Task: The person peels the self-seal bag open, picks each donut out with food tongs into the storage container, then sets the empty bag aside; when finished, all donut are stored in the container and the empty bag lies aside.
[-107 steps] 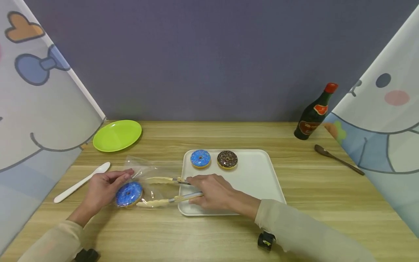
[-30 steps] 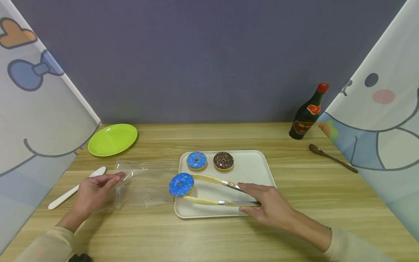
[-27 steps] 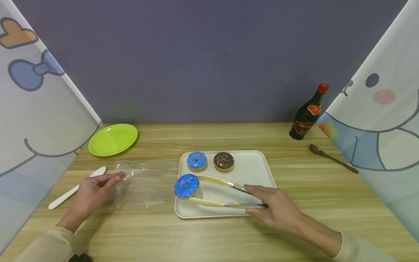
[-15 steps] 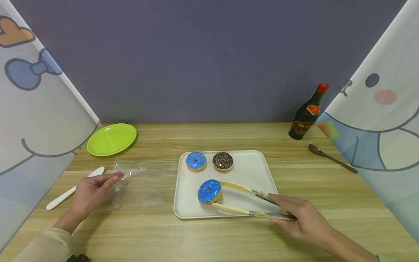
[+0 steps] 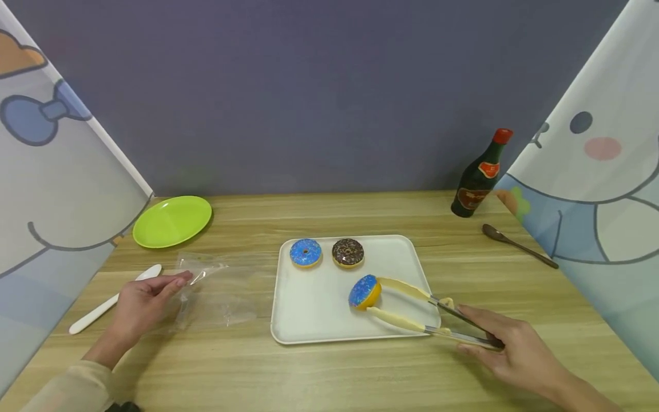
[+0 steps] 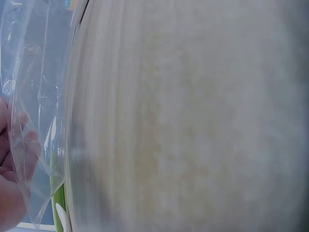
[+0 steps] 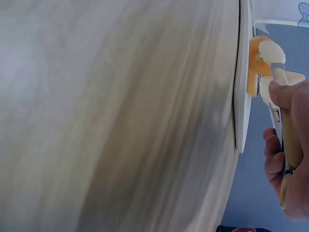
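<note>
My right hand (image 5: pixel 520 352) grips a pair of tongs (image 5: pixel 407 323) with cream tips and metal arms. Between the tips is a blue-frosted donut (image 5: pixel 364 290), tilted on its side over the right half of the white tray (image 5: pixel 309 320). In the right wrist view the donut (image 7: pixel 259 58) shows its orange-yellow base near the tray's edge. At the left, my left hand (image 5: pixel 146 306) pinches the edge of a clear plastic bag (image 5: pixel 221 297) between thumb and fingers. The left wrist view shows the bag (image 6: pixel 36 72) hanging in front of the fingers. Another blue donut (image 5: pixel 306 252) and a chocolate donut (image 5: pixel 348 252) lie at the tray's back.
A green plate (image 5: pixel 172 222) sits at the back left. A white spoon (image 5: pixel 95 315) lies beside and partly behind my left hand. On the right stand a dark bottle with a red cap (image 5: pixel 476 177) and a brown wooden spoon (image 5: pixel 517 245). Walls border the table.
The tongs and my right hand have drawn the blue donut out of the bag and rightward over the tray, where it has tipped. My left hand still holds the bag, now flat.
</note>
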A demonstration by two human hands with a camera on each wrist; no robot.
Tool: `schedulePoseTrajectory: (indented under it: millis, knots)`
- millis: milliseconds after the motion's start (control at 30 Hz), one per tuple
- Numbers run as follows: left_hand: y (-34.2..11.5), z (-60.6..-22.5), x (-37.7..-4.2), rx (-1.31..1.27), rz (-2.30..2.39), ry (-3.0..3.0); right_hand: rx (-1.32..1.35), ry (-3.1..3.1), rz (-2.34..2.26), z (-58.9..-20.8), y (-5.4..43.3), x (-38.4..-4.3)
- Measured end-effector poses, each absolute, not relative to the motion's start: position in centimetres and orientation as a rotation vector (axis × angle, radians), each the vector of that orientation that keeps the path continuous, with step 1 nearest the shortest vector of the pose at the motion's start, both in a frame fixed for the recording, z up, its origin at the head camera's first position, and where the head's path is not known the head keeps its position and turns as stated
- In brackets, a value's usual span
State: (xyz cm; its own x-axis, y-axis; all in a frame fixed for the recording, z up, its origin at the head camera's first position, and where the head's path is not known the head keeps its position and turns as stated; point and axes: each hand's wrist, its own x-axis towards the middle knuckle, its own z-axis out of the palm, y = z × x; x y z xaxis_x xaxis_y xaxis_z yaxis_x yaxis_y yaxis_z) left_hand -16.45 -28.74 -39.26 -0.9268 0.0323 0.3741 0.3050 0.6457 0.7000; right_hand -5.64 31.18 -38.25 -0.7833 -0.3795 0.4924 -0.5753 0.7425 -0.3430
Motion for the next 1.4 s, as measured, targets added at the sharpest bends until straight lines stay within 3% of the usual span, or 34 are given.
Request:
schedulePoseTrajectory:
  millis: [333,900,1400]
  knots:
    - [-28.8,-39.2,-16.3,-0.282,-1.172,-2.532,0.797,-2.573,0.632,-38.5,31.7,-5.9]
    - [-28.7,-39.4,-16.3,-0.285,-1.166,-2.516,0.546,-2.541,0.484,-38.1,32.6,-8.3]
    - [-28.6,-39.4,-16.2,-0.290,-1.172,-2.524,0.508,-2.571,0.465,-38.8,32.8,-10.5]
